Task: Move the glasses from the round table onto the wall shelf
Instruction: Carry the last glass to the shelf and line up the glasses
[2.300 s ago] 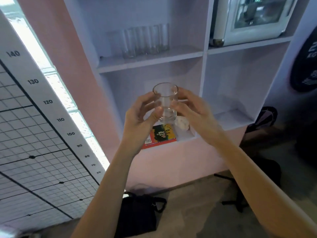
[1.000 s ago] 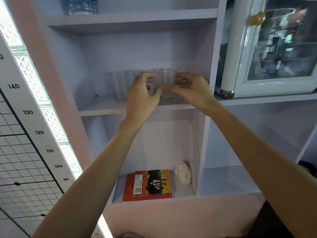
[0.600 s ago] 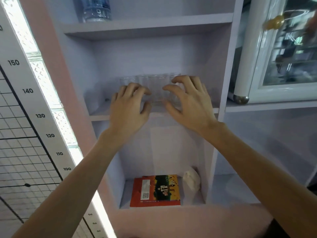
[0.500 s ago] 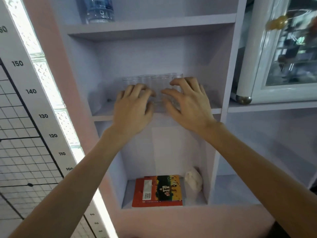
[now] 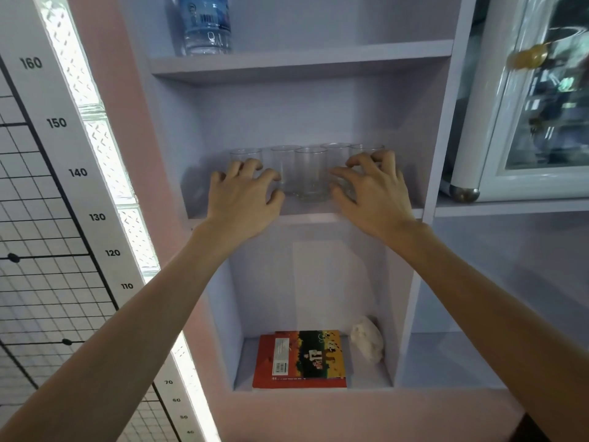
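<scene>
Head view, wall shelf (image 5: 306, 215): pale board across the middle of the frame, inside a tall pale unit.
Head view, glasses (image 5: 310, 173): five clear tumblers stand upright in a close row on the board, centre of the frame; the middle one sits slightly forward of the others.
Head view, left hand (image 5: 245, 199): centre-left, fingers curled and spread, palm toward the shelf; it grips nothing, though its fingertips (image 5: 255, 164) lie over the leftmost glass and contact cannot be judged.
Head view, right hand (image 5: 373, 189): centre-right, likewise open with bent fingers, holding nothing; its fingertips overlap the rightmost glasses in the picture.
Head view, surroundings: a water bottle (image 5: 207, 23) on the board above, upper centre; a book (image 5: 302, 358) lying flat in the lower compartment; a glass-fronted cabinet (image 5: 526, 100) at upper right; a height chart (image 5: 57, 193) along the left edge.
Step in hand: release at the shelf, judged from a glass standing free between two empty hands.
Next move: the round table is out of view, so it cannot be told whether glasses remain; if they do, the hands must draw straight back, clear of the row, and return for another.
</scene>
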